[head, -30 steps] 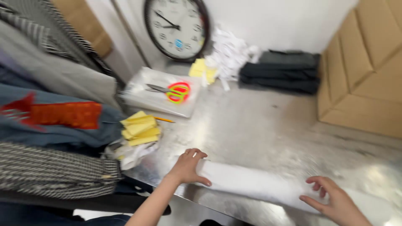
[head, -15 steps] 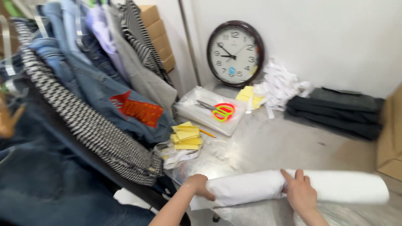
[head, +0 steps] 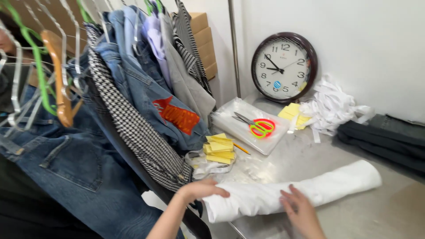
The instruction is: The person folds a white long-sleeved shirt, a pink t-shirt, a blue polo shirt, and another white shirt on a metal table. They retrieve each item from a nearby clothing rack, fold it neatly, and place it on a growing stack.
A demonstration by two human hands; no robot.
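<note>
There is one round clock (head: 284, 66), one pair of scissors (head: 256, 125) (red and green handles), one white rolled cloth (head: 292, 190), one pencil (head: 241, 148), one wooden hanger (head: 59, 84), and two hands: left hand (head: 199, 189), right hand (head: 301, 212).

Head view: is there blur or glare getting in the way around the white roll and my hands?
Head view: right hand slightly motion-smeared; left hand a bit sharper; white roll bright, its folds partly washed out; metal table shows soft glare patches; scissors and clock reasonably sharp.
</note>
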